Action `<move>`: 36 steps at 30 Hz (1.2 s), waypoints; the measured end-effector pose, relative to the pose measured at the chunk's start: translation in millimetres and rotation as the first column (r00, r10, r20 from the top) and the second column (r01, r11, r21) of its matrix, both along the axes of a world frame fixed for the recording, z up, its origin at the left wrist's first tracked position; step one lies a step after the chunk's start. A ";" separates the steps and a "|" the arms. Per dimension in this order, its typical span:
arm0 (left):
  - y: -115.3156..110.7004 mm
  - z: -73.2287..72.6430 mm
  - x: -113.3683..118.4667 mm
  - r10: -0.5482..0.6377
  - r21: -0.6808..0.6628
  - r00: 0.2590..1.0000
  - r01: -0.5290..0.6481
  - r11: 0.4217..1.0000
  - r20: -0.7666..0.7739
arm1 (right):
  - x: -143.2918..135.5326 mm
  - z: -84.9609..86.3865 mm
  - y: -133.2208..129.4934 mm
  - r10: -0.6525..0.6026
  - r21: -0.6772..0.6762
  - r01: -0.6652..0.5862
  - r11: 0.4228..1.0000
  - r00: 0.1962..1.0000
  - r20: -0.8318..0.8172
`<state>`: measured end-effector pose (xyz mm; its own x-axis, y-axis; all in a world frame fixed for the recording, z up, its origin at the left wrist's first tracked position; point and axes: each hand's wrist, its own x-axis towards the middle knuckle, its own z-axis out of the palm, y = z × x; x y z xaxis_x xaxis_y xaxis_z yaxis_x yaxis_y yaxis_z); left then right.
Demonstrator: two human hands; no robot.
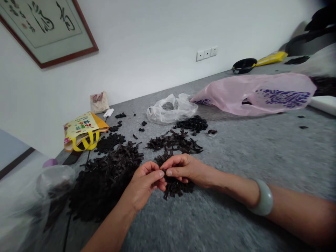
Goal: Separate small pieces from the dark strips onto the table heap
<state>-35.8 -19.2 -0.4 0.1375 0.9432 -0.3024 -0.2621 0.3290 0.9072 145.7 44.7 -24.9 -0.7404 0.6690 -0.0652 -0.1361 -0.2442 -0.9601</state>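
Note:
My left hand (147, 182) and my right hand (183, 169) meet fingertip to fingertip above the grey table. Both pinch a small black piece (164, 172), mostly covered by the thumbs and fingers, so its kind does not show. Beneath and just beyond them spreads a small heap of short black pieces (178, 189). Farther back lies a bunch of dark strips (175, 141). To the left of my left hand rises a big pile of black strip pieces (102, 182). A pale green bangle (263, 197) circles my right wrist.
Behind the strips are a pile of small black discs (193, 123) and a crumpled clear plastic bag (172, 109). A pink bag (257, 94) lies at the right. A yellow tote bag (82, 133) stands left, near more black discs (110, 142). A black bowl (244, 65) sits by the wall.

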 end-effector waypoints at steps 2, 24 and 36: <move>-0.1 -0.6 -0.8 -0.005 -0.001 1.000 0.005 1.000 0.007 | 0.0 1.0 0.5 -0.002 0.061 0.002 0.998 1.000 0.009; -3.8 -2.3 -1.1 0.015 0.185 0.993 0.008 0.983 -0.118 | 3.9 6.3 -10.1 -0.260 0.740 0.087 0.667 0.958 0.122; -2.4 0.3 -3.4 0.092 0.296 0.835 0.088 0.951 -0.542 | 14.1 11.7 -8.1 -0.304 0.970 -0.050 0.239 0.944 0.124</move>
